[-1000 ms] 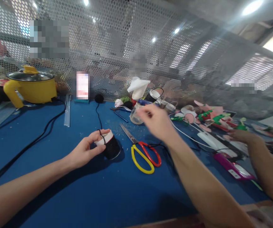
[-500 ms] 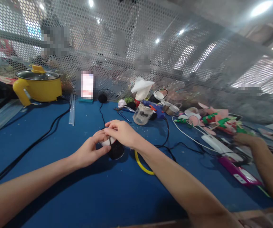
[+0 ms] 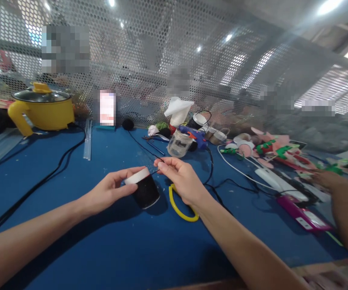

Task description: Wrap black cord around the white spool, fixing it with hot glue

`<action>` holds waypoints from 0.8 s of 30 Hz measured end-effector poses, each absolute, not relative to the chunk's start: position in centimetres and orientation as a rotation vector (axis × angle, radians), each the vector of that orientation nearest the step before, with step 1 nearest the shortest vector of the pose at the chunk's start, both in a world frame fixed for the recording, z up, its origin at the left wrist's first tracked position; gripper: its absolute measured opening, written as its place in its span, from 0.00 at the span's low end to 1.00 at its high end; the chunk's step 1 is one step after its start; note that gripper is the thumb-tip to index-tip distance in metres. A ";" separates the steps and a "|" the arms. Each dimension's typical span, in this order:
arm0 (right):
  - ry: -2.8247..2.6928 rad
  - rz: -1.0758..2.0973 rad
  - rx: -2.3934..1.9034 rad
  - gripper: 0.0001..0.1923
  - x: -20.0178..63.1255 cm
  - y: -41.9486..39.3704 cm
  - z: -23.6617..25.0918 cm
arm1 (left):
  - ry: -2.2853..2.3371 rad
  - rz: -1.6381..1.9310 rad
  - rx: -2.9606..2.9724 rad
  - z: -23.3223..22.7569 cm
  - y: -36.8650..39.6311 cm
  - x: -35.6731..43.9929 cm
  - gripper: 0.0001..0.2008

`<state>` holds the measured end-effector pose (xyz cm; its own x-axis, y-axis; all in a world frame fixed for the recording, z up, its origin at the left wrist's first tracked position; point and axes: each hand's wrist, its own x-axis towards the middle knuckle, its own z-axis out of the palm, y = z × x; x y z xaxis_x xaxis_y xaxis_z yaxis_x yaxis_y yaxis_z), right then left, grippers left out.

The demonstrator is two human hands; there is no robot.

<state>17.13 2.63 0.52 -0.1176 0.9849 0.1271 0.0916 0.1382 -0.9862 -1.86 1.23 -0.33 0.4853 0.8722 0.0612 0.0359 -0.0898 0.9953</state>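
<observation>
Nearest the camera, the left hand (image 3: 109, 192) has its grip clamped on a small cup (image 3: 142, 189), thumb and fingers curled round the white rim while the cup's dark body, which looks wrapped in black yarn, rests tilted on the blue surface (image 3: 101, 249). Just beside it, the right hand (image 3: 182, 179) pinches a black thread (image 3: 143, 146) between thumb and fingertips, its grip closed on the strand right next to the cup's rim. The thread runs away from the fingers, up across the surface, to a black yarn ball (image 3: 128, 124) near the mesh screen (image 3: 149, 60). Under the right wrist lies a pair of scissors (image 3: 180, 204), only the yellow handle loop showing. Farther right, another person's arm (image 3: 343, 201) reaches in over a magenta tool (image 3: 301, 215) and a white cable (image 3: 240, 171). Beyond the hands stand a clear glass jar (image 3: 178, 144) and, touching it from behind, a blue glue gun (image 3: 193, 135). To their right lies a heap of pink, green and red felt pieces (image 3: 270, 147). Far left, against the screen, sits a yellow electric pot (image 3: 40, 106) with a glass lid, its black cord (image 3: 40, 181) trailing across the surface towards the near edge.
</observation>
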 end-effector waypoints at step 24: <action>-1.073 1.657 -1.064 0.10 16.2 1.6 -0.6 | 0.695 0.795 1.445 0.4 0.8 -2.1 0.06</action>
